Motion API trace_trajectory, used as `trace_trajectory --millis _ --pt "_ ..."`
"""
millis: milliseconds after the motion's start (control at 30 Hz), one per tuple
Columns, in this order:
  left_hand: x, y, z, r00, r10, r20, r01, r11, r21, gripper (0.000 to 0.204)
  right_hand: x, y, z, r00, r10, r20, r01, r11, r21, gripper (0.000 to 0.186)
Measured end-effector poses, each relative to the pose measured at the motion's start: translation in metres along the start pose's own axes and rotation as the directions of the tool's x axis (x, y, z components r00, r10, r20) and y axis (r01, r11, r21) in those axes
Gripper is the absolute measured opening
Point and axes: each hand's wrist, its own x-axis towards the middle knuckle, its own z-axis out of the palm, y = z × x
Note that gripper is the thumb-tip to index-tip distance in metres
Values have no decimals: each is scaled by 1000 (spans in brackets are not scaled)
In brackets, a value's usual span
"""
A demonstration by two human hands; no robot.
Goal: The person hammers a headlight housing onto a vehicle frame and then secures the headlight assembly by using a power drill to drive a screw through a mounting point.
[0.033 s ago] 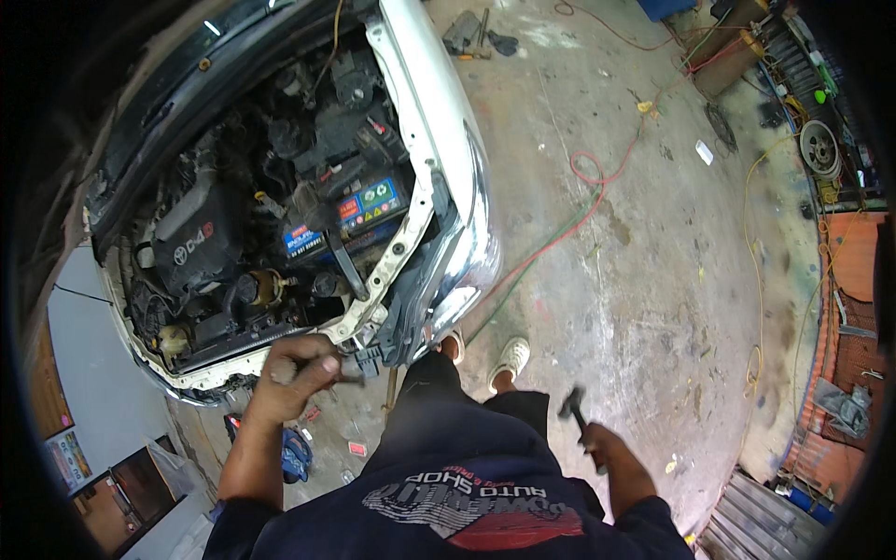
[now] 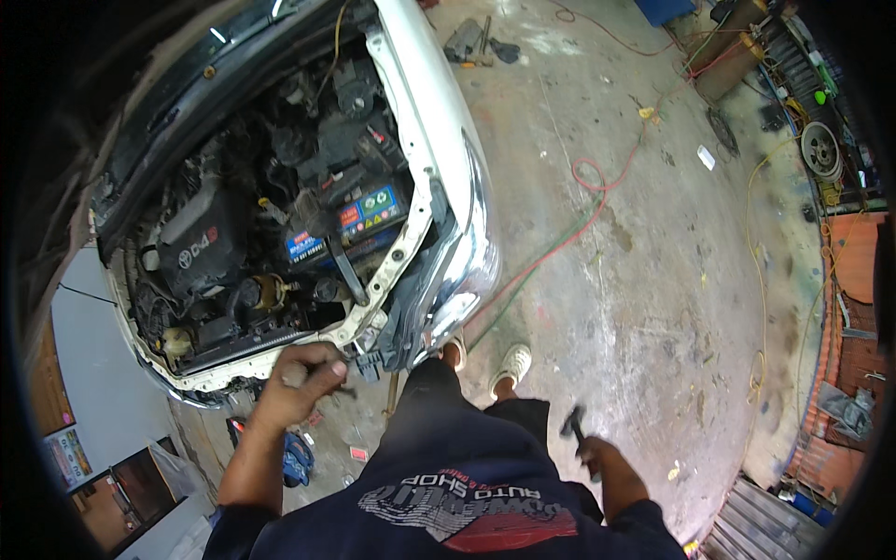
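Observation:
My left hand (image 2: 303,383) is closed beside the front corner of a white vehicle's open engine bay. In its fist is a short rod-like tool with a rounded tan end (image 2: 293,374), and its thin dark tip shows past the thumb; its exact kind is unclear. Down at my right side, my right hand (image 2: 598,458) grips a hammer (image 2: 574,423) by its handle, the dark head pointing up and away from me. Near my left hand are the pale radiator support (image 2: 353,327) and a dark loose bracket (image 2: 371,365) under the headlight corner.
A battery (image 2: 369,210) and an engine cover (image 2: 201,238) sit in the bay. Red and green hoses (image 2: 560,243) cross the concrete floor to the right. A blue bag-like item (image 2: 297,459) lies at lower left. Tools (image 2: 481,42) rest on the floor farther off.
My right hand and the hammer are slightly lower. My left hand has shifted a little to the right, still closed on the rod-like tool.

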Motion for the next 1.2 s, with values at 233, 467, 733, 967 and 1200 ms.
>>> trace_trajectory --millis 233,467,733,967,1200 --pt "-12 -62 87 974 -218 66 141 803 579 28 -27 72 27 966 150 212 -56 918 -392 26" --pt "10 -64 169 900 -434 27 262 592 762 40 13 150 89 978 -116 172 36 913 407 15" --pt "36 -57 234 907 -418 52 124 382 916 41 129 179 48 948 -317 22 175 579 796 14" --pt "44 -81 244 937 -267 224 -144 289 947 39 21 204 36 871 -357 -337 427 215 878 61" --pt "18 -35 319 945 37 326 -273 636 721 30 103 225 50 874 -226 -431 331 925 185 105"
